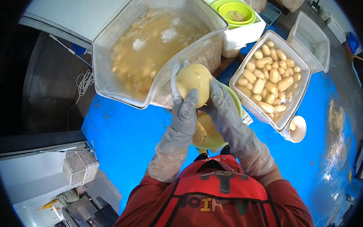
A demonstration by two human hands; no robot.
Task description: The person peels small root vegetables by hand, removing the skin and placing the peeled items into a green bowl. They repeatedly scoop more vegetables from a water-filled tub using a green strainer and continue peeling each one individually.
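My left hand [183, 110], in a grey rubber glove, grips the left side of a thick, pale lotus root segment [196, 82]. From the right, my right hand [221, 106] in a matching glove closes on the same piece, its fingers partly hidden. The root is raised in front of my body, one rounded end towards me. Below my hands a green plastic basket [215, 139] stands on the floor, mostly covered by my forearms. Inside it lie lotus root pieces [200, 134].
A large tub [184, 56] of murky, bubbling water stands ahead. To the right, a plastic bin [307, 102] holds many peeled-looking lotus roots [271, 87] in water, beside a white bucket [299, 132]. A foam box [245, 34] carries a green colander [236, 13]. Blue flooring [130, 137] surrounds me.
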